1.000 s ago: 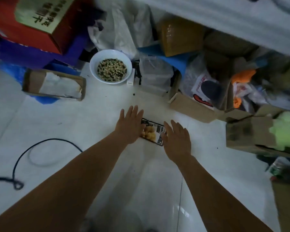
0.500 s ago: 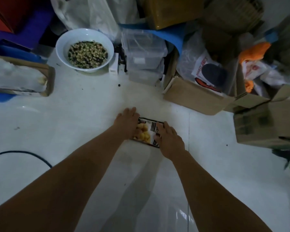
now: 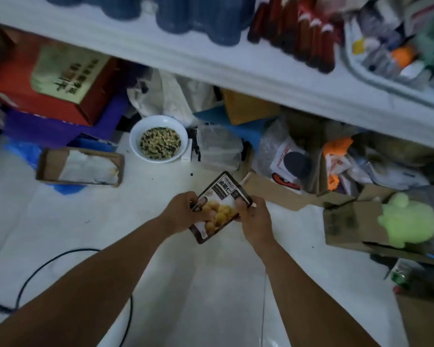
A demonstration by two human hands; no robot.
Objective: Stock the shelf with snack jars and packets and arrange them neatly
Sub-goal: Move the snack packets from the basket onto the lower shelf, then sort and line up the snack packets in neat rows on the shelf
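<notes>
A dark snack packet printed with yellow round snacks and Chinese text is lifted off the white floor. Both my hands hold it. My left hand grips its left edge with curled fingers. My right hand grips its right edge, thumb on the front. Above runs the white shelf, its front edge crossing the top of the view. On it stand dark blue containers and dark red bottles.
Under the shelf sit a white bowl of mixed beans, a red box, a flat cardboard tray, clear plastic tubs, cardboard boxes and a green soft toy. A black cable loops on the floor at the left.
The packet lay flat on the floor under my reaching hands. Both hands closed on it and raised it, and my view tilted up so the shelf shows.
</notes>
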